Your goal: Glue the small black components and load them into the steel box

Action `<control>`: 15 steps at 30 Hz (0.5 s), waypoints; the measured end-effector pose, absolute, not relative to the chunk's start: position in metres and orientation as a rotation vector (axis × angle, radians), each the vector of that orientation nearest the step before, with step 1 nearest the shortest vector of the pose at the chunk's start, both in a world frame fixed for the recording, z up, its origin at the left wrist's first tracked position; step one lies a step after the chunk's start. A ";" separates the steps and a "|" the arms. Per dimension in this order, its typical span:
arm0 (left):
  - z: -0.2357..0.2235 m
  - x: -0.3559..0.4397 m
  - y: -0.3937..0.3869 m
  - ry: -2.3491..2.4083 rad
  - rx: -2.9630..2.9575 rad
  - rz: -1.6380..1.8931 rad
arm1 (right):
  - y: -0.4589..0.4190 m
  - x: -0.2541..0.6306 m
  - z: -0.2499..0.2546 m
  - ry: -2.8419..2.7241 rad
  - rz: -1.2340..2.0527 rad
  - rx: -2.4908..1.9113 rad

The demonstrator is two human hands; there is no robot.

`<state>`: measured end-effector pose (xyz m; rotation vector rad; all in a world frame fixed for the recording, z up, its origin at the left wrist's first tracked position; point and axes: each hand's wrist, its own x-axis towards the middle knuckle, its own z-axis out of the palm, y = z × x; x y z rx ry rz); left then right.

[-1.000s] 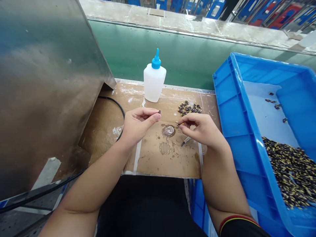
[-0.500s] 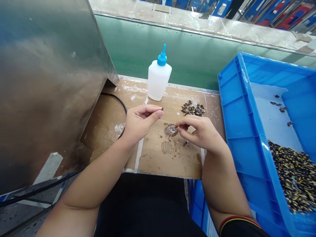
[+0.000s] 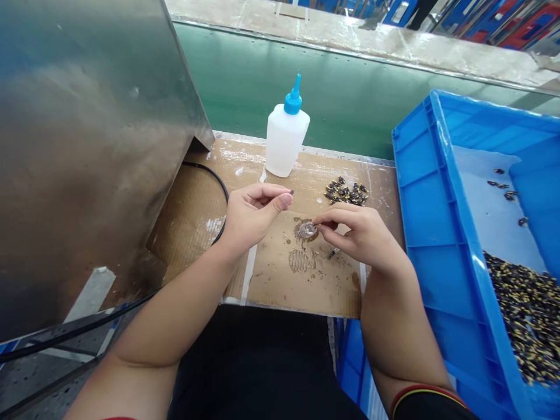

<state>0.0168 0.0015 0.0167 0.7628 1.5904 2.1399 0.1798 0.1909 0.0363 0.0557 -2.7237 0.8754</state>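
Observation:
Between thumb and forefinger, my left hand (image 3: 256,213) pinches a small dark part (image 3: 291,192) above the cardboard. My right hand (image 3: 356,233) pinches a small part, mostly covered by the fingertips, at the rim of a little clear dish (image 3: 307,230). Liquid wets the cardboard around that dish. Just behind my right hand lies a pile of small black-and-yellow parts (image 3: 345,191). One loose small part (image 3: 333,254) rests under the right hand's near side. A white squeeze bottle (image 3: 286,140) with a blue nozzle cap stands upright behind my left hand.
The cardboard work surface (image 3: 271,286) carries wet marks and tape. On the right, a large blue crate (image 3: 437,233) holds many black-and-yellow parts (image 3: 529,315). A metal housing (image 3: 87,146) rises at the left, with a black cable (image 3: 214,172) beside it. Behind runs a green belt (image 3: 350,105).
The view has shifted slightly, moving everything a little to the right in the picture. My right fingertips stay at the dish, and the left hand keeps its pinch.

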 end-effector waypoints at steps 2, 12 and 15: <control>0.017 0.017 0.001 1.593 0.770 2.133 | 0.192 0.180 0.037 -2.720 0.875 0.043; 0.007 0.014 0.004 1.459 0.675 2.074 | 0.193 0.180 0.035 -2.717 0.869 -0.006; 0.008 0.014 0.004 1.349 0.581 2.078 | 0.194 0.180 0.036 -2.725 0.864 -0.020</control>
